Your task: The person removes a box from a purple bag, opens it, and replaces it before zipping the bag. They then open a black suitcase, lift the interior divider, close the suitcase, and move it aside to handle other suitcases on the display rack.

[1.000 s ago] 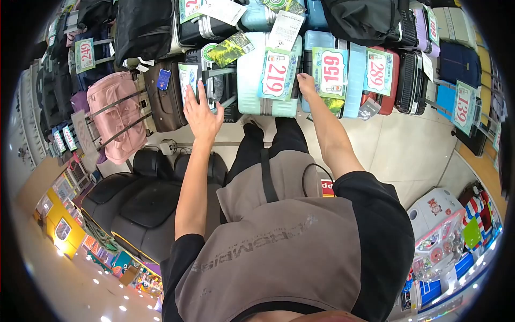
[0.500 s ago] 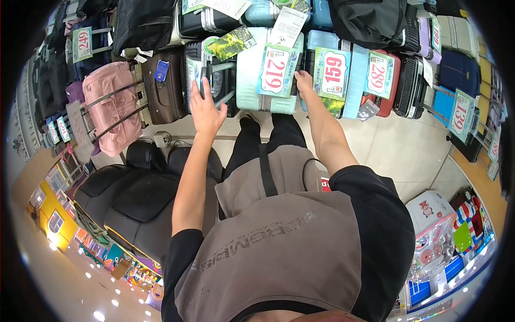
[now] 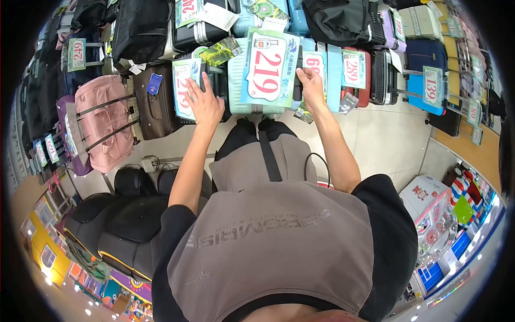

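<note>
Luggage shop, tiled floor (image 3: 386, 139), cases packed in rows across top of frame. Left hand (image 3: 204, 104) upper centre-left: fingers spread wide, flat on black suitcase (image 3: 217, 88) beside its price card (image 3: 182, 88), gripping nothing. Right hand (image 3: 311, 86) upper centre: fingers curled at right edge of mint suitcase (image 3: 241, 80), by the "219" tag (image 3: 268, 67); thumb side hidden, so can't tell if it truly grips. Risks, imo: cases stand touching, so pulling the mint one could drag a neighbour over or knock tags loose; cable (image 3: 150, 161) on floor left could snag wheels. Open room only lower right over bare tiles; black chairs (image 3: 129, 214) block left.
</note>
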Action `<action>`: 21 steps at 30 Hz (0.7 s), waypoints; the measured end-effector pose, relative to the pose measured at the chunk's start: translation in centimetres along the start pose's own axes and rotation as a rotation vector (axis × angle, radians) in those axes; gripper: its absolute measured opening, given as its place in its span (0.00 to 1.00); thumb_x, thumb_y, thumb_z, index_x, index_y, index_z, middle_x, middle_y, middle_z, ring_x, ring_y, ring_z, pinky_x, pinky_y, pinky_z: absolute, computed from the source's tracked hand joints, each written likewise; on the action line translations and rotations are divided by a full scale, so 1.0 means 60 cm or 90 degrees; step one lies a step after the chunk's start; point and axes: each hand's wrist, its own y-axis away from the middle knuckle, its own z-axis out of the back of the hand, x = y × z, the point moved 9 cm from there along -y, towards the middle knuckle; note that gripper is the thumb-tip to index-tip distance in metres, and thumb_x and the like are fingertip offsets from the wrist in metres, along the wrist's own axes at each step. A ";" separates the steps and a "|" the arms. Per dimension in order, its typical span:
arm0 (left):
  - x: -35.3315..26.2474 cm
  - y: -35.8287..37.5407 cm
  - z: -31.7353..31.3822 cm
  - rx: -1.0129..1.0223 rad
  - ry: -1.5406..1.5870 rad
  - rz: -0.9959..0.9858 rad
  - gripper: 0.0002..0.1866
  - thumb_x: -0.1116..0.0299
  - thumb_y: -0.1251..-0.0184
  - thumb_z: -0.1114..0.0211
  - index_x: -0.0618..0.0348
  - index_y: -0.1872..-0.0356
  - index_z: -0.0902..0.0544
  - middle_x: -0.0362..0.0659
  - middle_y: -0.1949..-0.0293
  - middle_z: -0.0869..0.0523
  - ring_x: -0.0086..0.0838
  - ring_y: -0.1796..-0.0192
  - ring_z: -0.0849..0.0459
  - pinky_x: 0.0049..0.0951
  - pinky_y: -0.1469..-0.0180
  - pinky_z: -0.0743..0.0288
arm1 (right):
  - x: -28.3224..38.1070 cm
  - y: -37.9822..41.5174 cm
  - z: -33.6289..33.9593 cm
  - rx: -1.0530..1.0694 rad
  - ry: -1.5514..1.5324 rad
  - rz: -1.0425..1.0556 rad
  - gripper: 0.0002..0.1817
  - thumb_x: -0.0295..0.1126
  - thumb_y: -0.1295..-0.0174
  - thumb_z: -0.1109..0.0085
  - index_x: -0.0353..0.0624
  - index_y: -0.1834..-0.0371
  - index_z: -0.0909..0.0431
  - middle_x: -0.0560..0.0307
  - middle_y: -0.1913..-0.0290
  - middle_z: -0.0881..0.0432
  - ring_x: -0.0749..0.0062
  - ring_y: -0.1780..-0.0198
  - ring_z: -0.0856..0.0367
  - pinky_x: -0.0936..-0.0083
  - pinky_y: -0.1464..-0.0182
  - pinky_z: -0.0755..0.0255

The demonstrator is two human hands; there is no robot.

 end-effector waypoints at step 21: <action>0.025 -0.025 0.025 -0.024 0.074 -0.122 0.55 0.82 0.51 0.34 0.42 0.18 0.46 0.64 0.21 0.50 0.65 0.18 0.53 0.75 0.25 0.56 | 0.045 0.069 -0.049 -0.046 -0.024 -0.035 0.27 0.50 0.23 0.51 0.33 0.42 0.20 0.53 0.49 0.14 0.71 0.47 0.18 0.74 0.39 0.29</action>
